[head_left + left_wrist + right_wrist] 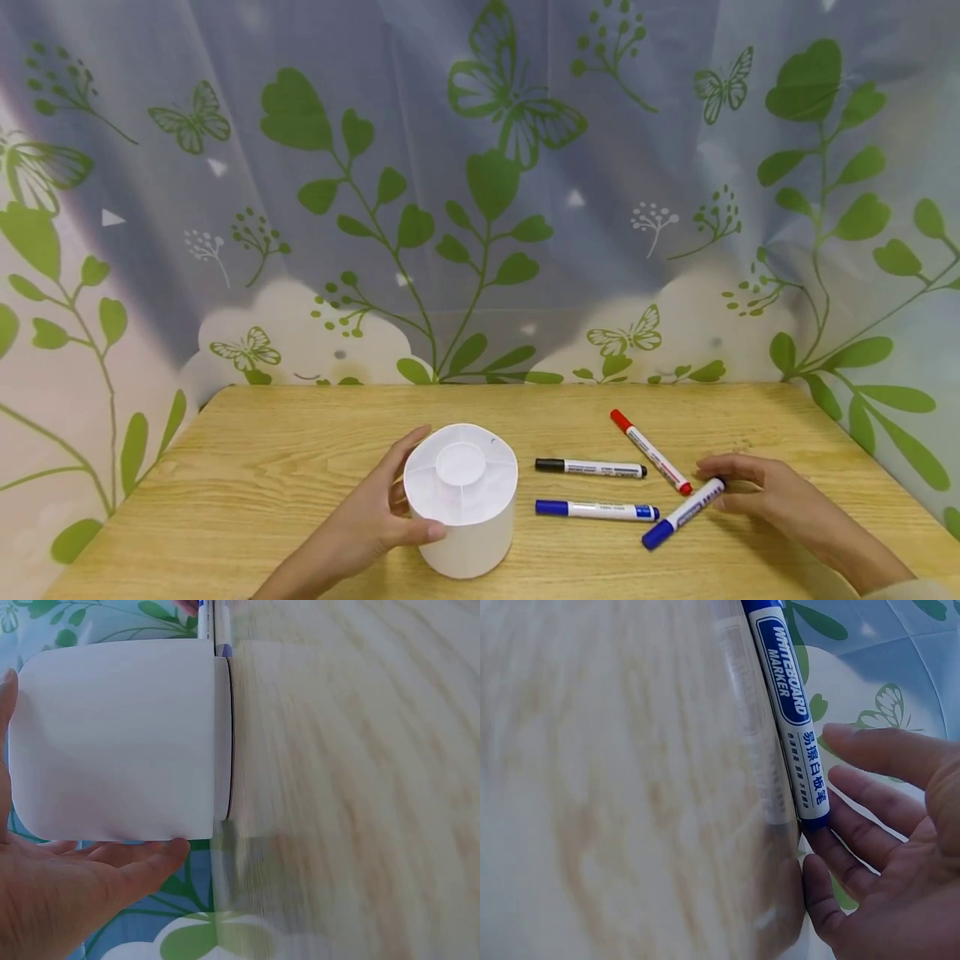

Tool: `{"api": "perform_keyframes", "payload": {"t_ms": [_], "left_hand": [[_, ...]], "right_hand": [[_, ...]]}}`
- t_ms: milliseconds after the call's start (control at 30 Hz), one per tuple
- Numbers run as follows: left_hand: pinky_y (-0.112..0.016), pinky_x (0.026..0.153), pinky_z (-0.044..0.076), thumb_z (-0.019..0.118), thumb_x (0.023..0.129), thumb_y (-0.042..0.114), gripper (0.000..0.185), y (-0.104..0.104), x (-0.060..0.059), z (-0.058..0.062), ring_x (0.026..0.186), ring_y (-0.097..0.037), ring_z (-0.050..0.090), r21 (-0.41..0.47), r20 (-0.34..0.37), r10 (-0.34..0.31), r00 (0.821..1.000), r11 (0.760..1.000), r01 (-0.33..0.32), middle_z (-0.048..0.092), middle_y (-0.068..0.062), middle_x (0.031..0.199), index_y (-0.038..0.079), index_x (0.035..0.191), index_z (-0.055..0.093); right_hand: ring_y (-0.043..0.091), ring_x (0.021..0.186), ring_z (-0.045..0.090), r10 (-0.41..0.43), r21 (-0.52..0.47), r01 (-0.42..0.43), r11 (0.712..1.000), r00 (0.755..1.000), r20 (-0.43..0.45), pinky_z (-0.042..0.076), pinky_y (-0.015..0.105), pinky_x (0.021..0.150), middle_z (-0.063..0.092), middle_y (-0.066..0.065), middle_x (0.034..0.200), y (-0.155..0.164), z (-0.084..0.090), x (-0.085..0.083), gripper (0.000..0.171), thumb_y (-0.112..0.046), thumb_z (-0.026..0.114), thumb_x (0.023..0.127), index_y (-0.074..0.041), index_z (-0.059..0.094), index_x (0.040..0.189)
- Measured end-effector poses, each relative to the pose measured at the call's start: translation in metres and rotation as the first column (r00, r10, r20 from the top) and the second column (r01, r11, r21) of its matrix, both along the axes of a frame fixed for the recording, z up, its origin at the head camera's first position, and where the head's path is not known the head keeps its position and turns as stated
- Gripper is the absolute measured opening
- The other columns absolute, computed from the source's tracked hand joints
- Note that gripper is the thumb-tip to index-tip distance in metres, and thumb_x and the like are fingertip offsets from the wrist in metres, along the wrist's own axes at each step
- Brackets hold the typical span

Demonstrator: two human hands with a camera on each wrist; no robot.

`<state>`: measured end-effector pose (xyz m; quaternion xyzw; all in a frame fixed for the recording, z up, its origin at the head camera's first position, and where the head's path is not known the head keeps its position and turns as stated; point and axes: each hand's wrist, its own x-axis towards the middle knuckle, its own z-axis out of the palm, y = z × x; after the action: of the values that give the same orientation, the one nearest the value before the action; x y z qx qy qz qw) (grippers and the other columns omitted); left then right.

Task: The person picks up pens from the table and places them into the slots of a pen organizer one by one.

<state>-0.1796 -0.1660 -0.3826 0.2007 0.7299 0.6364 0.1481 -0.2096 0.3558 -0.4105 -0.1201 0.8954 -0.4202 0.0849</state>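
Note:
A white cylindrical container [462, 500] with a divided top stands on the wooden table [262, 475]. My left hand [367, 521] grips its side, thumb in front and fingers behind. The left wrist view shows the container [120, 739] between the thumb and fingers of that hand [60, 892]. Several whiteboard markers lie to its right: black [591, 468], blue [596, 509], red [649, 451] and a second blue marker [682, 512]. My right hand [757, 492] touches that marker's back end with loosely extended fingers. In the right wrist view the marker [791, 712] lies flat against the fingers [862, 840].
A curtain [480, 192] printed with green leaves and butterflies closes off the back and both sides of the table. The table's left and right edges lie close to the hands.

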Motion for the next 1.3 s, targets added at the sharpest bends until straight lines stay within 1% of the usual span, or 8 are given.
{"api": "perform_keyframes", "payload": {"t_ms": [167,367,433,600,700,967,1167,1300], "left_hand": [[-0.043,0.103,0.055,0.090,0.084,0.018,0.116,0.002,0.000,0.000,0.142,-0.044,0.051,-0.010,0.008,0.004,1.000,1.000,-0.004,0.032,-0.028,0.165,0.013,0.168,0.010],[-0.045,0.104,0.054,0.090,0.084,0.015,0.116,0.002,0.000,0.000,0.142,-0.043,0.051,-0.023,0.001,0.004,1.000,1.000,-0.004,0.034,-0.026,0.164,0.014,0.168,0.011],[-0.046,0.105,0.054,0.090,0.084,0.015,0.116,0.002,-0.001,0.000,0.143,-0.044,0.051,-0.026,-0.002,0.002,1.000,1.000,-0.002,0.034,-0.026,0.164,0.014,0.168,0.010],[-0.049,0.106,0.053,0.089,0.085,0.018,0.116,0.001,-0.001,0.000,0.143,-0.045,0.050,-0.041,-0.021,-0.004,1.000,0.999,0.004,0.035,-0.025,0.164,0.013,0.168,0.009],[-0.050,0.107,0.053,0.090,0.085,0.019,0.115,0.001,0.000,0.000,0.143,-0.044,0.051,-0.046,-0.033,-0.005,0.999,0.999,0.004,0.037,-0.024,0.163,0.014,0.168,0.010],[-0.045,0.104,0.055,0.091,0.083,0.019,0.116,0.003,0.000,-0.002,0.139,-0.040,0.055,-0.040,-0.038,0.003,0.999,0.999,-0.004,0.040,-0.023,0.160,0.015,0.168,0.013],[-0.044,0.102,0.056,0.091,0.082,0.017,0.114,0.004,-0.001,-0.003,0.138,-0.041,0.055,-0.037,-0.030,0.014,0.999,0.999,-0.015,0.039,-0.024,0.161,0.014,0.167,0.015],[-0.044,0.102,0.056,0.091,0.083,0.017,0.114,0.003,-0.001,-0.003,0.139,-0.043,0.054,-0.042,-0.027,0.018,0.999,0.999,-0.019,0.038,-0.024,0.161,0.014,0.168,0.015]], "right_hand": [[-0.021,0.110,0.049,0.013,0.006,-0.013,1.000,1.000,-0.011,0.047,0.014,0.086,0.061,0.027,0.142,0.001,-0.003,0.000,0.048,-0.019,0.077,0.096,0.003,0.064,0.136],[-0.010,0.099,0.057,0.037,-0.037,-0.037,0.999,0.999,-0.003,0.052,0.023,0.065,0.061,0.030,0.135,0.002,-0.007,0.001,0.043,-0.013,0.074,0.096,0.007,0.064,0.133],[-0.007,0.095,0.057,0.042,-0.030,-0.042,0.999,0.999,-0.020,0.050,0.025,0.061,0.063,0.022,0.132,0.002,-0.008,0.001,0.038,-0.012,0.074,0.095,0.005,0.067,0.129],[-0.006,0.092,0.053,0.104,-0.045,-0.108,0.993,0.990,-0.091,0.050,0.026,0.057,0.065,-0.013,0.118,0.004,-0.012,-0.001,0.022,-0.005,0.072,0.095,0.003,0.074,0.115],[0.000,0.084,0.053,0.133,-0.074,-0.140,0.987,0.987,-0.084,0.048,0.025,0.053,0.062,-0.024,0.113,0.005,-0.013,-0.002,0.018,-0.001,0.070,0.096,0.005,0.074,0.112],[0.001,0.082,0.050,0.171,-0.071,-0.178,0.981,0.981,-0.095,0.046,0.024,0.053,0.060,-0.026,0.111,0.006,-0.013,-0.003,0.014,0.005,0.068,0.095,0.008,0.072,0.107],[-0.002,0.082,0.054,0.180,-0.043,-0.185,0.982,0.979,-0.100,0.049,0.024,0.055,0.062,-0.024,0.112,0.009,-0.011,-0.002,0.010,0.000,0.070,0.095,0.002,0.073,0.104],[-0.003,0.084,0.054,0.179,-0.047,-0.181,0.982,0.982,-0.057,0.048,0.024,0.060,0.067,-0.019,0.110,0.010,-0.009,-0.002,0.010,-0.004,0.071,0.096,0.000,0.073,0.104]]}}
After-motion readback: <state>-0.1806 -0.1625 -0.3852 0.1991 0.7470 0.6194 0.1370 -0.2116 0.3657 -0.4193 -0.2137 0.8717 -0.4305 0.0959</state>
